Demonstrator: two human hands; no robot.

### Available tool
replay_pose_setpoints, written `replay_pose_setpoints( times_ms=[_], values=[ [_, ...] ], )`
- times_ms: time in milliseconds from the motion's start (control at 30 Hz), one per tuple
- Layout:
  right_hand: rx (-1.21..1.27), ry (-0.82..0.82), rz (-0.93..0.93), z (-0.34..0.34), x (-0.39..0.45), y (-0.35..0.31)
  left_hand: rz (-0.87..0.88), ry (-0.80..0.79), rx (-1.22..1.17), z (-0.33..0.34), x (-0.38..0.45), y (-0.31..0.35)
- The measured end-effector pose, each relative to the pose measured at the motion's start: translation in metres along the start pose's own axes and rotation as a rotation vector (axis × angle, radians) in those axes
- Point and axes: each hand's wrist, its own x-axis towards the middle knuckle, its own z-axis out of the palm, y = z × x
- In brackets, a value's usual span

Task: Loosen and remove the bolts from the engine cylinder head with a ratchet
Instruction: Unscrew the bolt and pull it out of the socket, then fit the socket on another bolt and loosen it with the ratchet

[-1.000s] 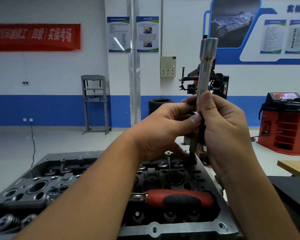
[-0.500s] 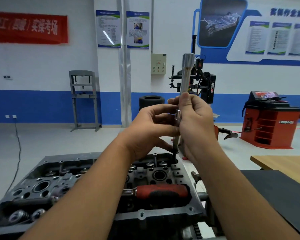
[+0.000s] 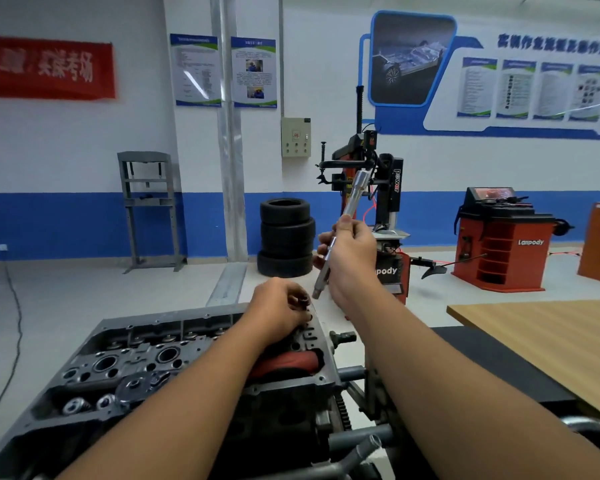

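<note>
Above the cylinder head (image 3: 194, 344): right hand (image 3: 352, 258) grips tilted socket extension (image 3: 340, 233).
Left hand (image 3: 278, 311): fingers curled on head's far end; whether it holds anything, cannot tell.
Ratchet handle (image 3: 291, 362): lying in head.

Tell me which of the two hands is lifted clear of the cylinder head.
The right hand, raised and gripping the silver socket extension. The left hand is down at the cylinder head.

- The left hand (image 3: 279, 311) is low, its back facing up, with the fingers curled down and the fingertips pinching something small and dark
- The right hand (image 3: 352, 259) is higher up, closed around a long silver rod
- Both bare arms reach forward, left arm lower, right arm raised
</note>
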Motion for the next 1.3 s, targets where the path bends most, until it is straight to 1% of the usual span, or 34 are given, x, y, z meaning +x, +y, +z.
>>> replay_pose_setpoints(
  times_ms=[67,133,167,233,267,300,333,400,467,533,600,667,767,833,967,1067,1167,1233,1300],
  values=[
    [-0.042,0.026,-0.013,-0.014,-0.003,-0.016,0.025,0.043,0.082,0.004,-0.005,-0.001],
    [-0.087,0.032,-0.018,-0.032,-0.006,-0.032,0.045,0.070,0.073,0.007,-0.010,0.004],
    [-0.104,0.041,-0.017,-0.042,-0.008,-0.041,0.043,0.100,0.002,0.003,-0.012,0.012],
    [-0.122,0.059,-0.019,-0.065,-0.011,-0.059,0.033,0.214,-0.231,-0.011,-0.010,0.036],
    [-0.128,0.070,-0.010,-0.077,-0.012,-0.069,0.045,0.243,-0.334,-0.021,-0.009,0.052],
    [-0.126,0.076,0.014,-0.090,-0.013,-0.079,0.064,0.218,-0.406,-0.029,-0.010,0.072],
    [-0.109,0.066,0.053,-0.103,-0.015,-0.088,0.085,0.151,-0.462,-0.034,-0.012,0.092],
    [-0.077,-0.002,0.146,-0.128,-0.022,-0.104,0.095,-0.059,-0.530,-0.030,-0.023,0.129],
    [-0.082,-0.099,0.214,-0.153,-0.035,-0.114,0.085,-0.232,-0.512,-0.009,-0.040,0.161],
    [-0.113,-0.168,0.225,-0.180,-0.056,-0.118,0.101,-0.326,-0.456,0.023,-0.060,0.188],
    [-0.199,-0.150,0.180,-0.212,-0.080,-0.119,0.086,-0.364,-0.480,0.062,-0.077,0.210],
    [-0.288,-0.070,0.170,-0.254,-0.101,-0.122,-0.016,-0.372,-0.579,0.107,-0.097,0.229],
    [-0.364,0.023,0.291,-0.327,-0.135,-0.127,-0.136,-0.414,-0.695,0.172,-0.132,0.257],
    [-0.407,0.110,0.365,-0.373,-0.156,-0.132,-0.131,-0.500,-0.676,0.211,-0.158,0.275],
    [-0.518,0.354,0.367,-0.462,-0.189,-0.156,-0.057,-0.715,-0.495,0.267,-0.206,0.306],
    [-0.686,0.569,0.365,-0.536,-0.207,-0.191,0.001,-0.787,-0.386,0.289,-0.230,0.317],
    [-0.809,0.746,0.400,-0.598,-0.226,-0.225,-0.030,-0.856,-0.369,0.313,-0.252,0.325],
    [-0.817,0.821,0.450,-0.626,-0.238,-0.236,-0.044,-0.901,-0.344,0.334,-0.267,0.333],
    [-0.810,0.854,0.487,-0.645,-0.249,-0.239,-0.066,-0.934,-0.353,0.355,-0.278,0.342]
  ],
)
